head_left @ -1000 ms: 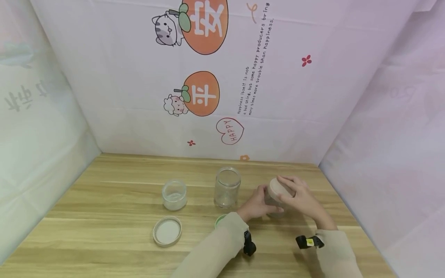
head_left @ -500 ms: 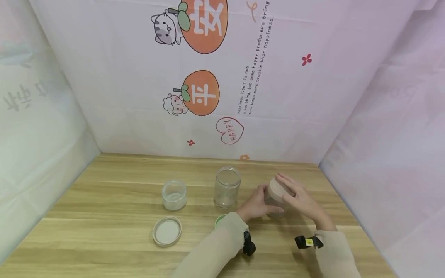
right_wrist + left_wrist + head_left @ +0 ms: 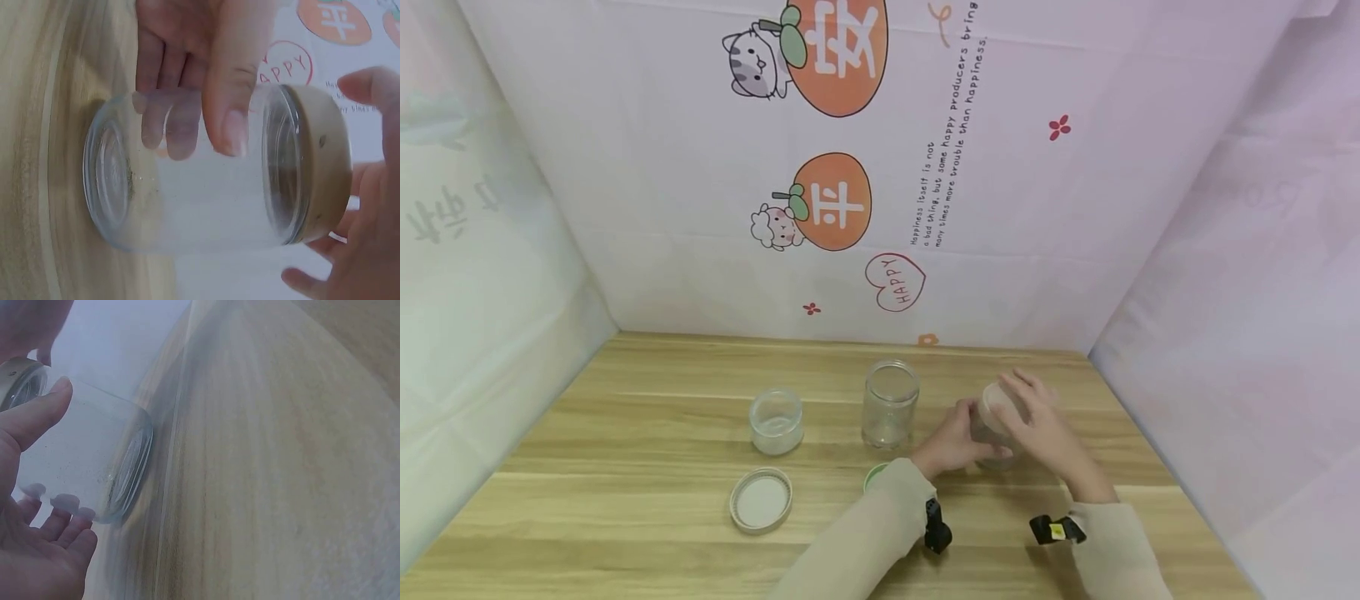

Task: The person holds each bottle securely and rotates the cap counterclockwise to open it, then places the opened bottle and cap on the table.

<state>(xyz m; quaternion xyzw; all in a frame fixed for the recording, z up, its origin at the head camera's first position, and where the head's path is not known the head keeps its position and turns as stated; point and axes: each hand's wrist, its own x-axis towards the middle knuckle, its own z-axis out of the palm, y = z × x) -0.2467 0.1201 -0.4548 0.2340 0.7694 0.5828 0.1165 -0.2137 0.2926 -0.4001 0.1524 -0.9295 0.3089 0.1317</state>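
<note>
A clear glass jar (image 3: 187,206) with a beige lid (image 3: 328,169) on its mouth stands on the wooden table at the right. My left hand (image 3: 953,440) grips the jar's body low down, thumb on one side and fingers on the other; the left wrist view shows that hand (image 3: 37,550) around the glass. About the lid, my right hand (image 3: 1048,429) has its fingers spread. In the right wrist view, gaps show between the thumb or fingers of the right hand (image 3: 375,187) and the lid's edge, though contact behind the lid is hidden.
A taller lidless clear jar (image 3: 890,408) stands left of my hands, with a shorter lidless jar (image 3: 777,423) farther left. One pale lid (image 3: 761,500) lies underside up on the table. A green-rimmed round piece (image 3: 876,475) is mostly hidden beneath my left sleeve.
My right hand's fingers have loosened from the lid and spread, and its wrist has shifted slightly left. The left hand keeps its hold on the jar in the same spot.
</note>
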